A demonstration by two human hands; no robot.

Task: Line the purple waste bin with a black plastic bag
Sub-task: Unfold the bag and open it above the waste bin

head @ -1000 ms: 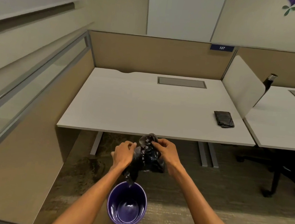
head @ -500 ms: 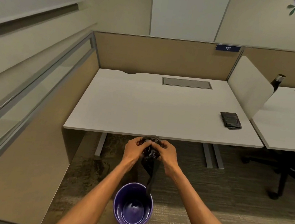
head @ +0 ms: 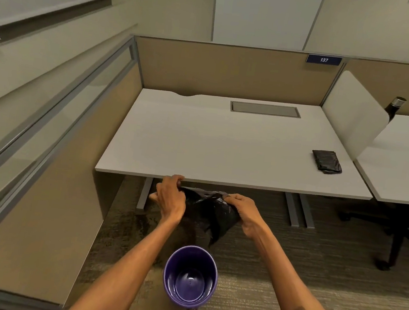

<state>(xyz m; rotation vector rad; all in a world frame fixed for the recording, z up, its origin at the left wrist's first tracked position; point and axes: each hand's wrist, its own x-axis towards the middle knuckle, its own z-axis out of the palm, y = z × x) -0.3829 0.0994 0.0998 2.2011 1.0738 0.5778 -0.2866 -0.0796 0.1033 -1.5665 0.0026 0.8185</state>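
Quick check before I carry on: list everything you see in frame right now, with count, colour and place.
waste bin: 1, purple, on the carpet below the hands, no liner in it.
plastic bag: 1, black, stretched between both hands above the bin.
folded bag: 1, black, on the near desk's right side.
desk: 1, white, ahead; a second desk at right.
cable hatch: 1, grey, at the desk's back.
number plate: 1, blue, reads 137, on the partition.
bottle: 1, dark, behind the white divider.
office chair: 1, black, under the right desk.
left hand: gripping the bag.
right hand: gripping the bag.
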